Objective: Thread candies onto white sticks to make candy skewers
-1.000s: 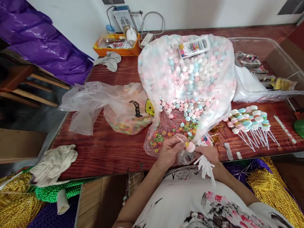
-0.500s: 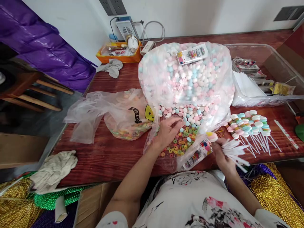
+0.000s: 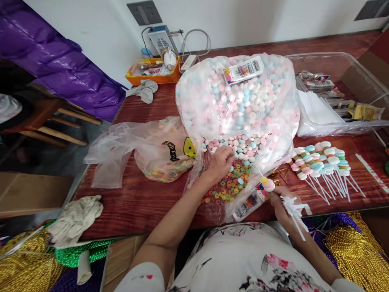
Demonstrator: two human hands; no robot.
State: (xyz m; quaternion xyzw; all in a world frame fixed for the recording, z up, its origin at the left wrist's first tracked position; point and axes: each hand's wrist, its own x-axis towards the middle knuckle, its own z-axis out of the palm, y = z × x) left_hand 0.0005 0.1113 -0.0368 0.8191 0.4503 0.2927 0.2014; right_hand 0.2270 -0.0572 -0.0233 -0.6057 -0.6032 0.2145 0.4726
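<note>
My left hand (image 3: 221, 163) reaches into the open mouth of a clear bag, its fingers curled together at the pastel marshmallow-like pieces (image 3: 243, 147). Whether a piece is between the fingertips is hidden. Below them lie small coloured rings (image 3: 226, 186), red, green, orange and yellow. My right hand (image 3: 284, 205) is closed around a bundle of white sticks (image 3: 294, 211). One held stick carries a pink-and-white piece (image 3: 268, 185) with a yellow ring above it, its tip pointing up. Right of this hand lies a heap of loaded sticks (image 3: 323, 160) threaded with pastel pieces and rings.
A large bag of pastel pieces (image 3: 231, 97) fills the middle, with a printed packet (image 3: 243, 70) on top. To its left rests a knotted bag of rings (image 3: 162, 162). A clear tub (image 3: 328, 56) stands at the right, an orange tray (image 3: 173, 78) behind, a cloth (image 3: 79, 219) front left.
My left hand has moved slightly up and right among the pastel pieces. The loaded stick in my right hand has shifted left and down, and the bundle's loose ends now point more downward.
</note>
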